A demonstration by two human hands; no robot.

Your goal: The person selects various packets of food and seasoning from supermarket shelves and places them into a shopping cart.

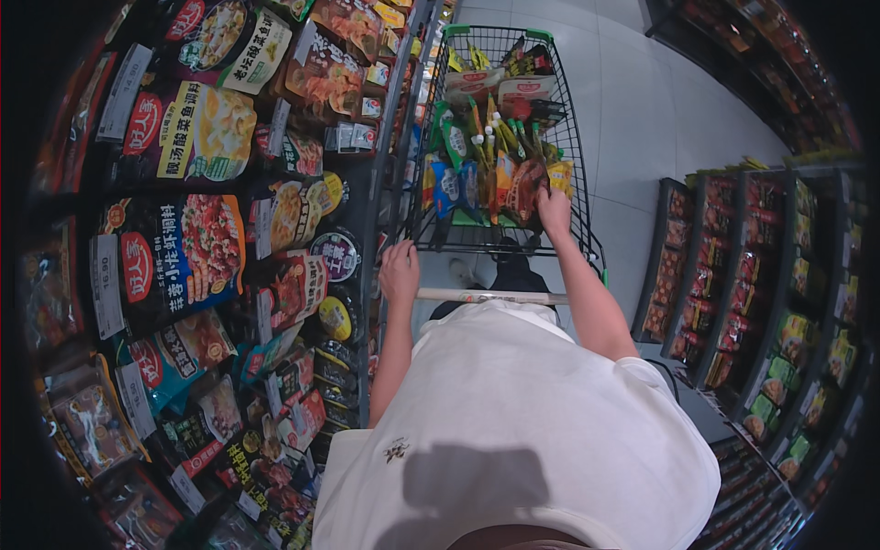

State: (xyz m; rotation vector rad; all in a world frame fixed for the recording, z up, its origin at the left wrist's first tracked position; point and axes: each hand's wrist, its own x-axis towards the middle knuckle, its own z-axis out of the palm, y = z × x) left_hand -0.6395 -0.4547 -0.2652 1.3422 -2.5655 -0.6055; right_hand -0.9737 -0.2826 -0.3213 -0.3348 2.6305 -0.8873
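A wire shopping cart (586, 185) with green corner pieces stands in front of me. Inside its rear half my right hand (553, 210) grips the edge of a reddish-brown food packet (526, 187). Beside that packet are an orange packet (504, 180), a blue packet (447, 189) and several pouches with white spout caps (489, 134). My left hand (399, 269) is at the cart's rear left corner, close to the shelf edge; its fingertips are partly hidden, and its hold on the frame is unclear. The cart's handle bar (491, 297) crosses just before my white shirt.
Shelving close on my left holds bagged seasonings (206, 130), round tubs (335, 254) and price tags (108, 285). Tiled floor (622, 137) lies right of the cart. Farther right stand shelves of red and green packets (746, 275). White-topped packs (526, 89) lie toward the cart's front.
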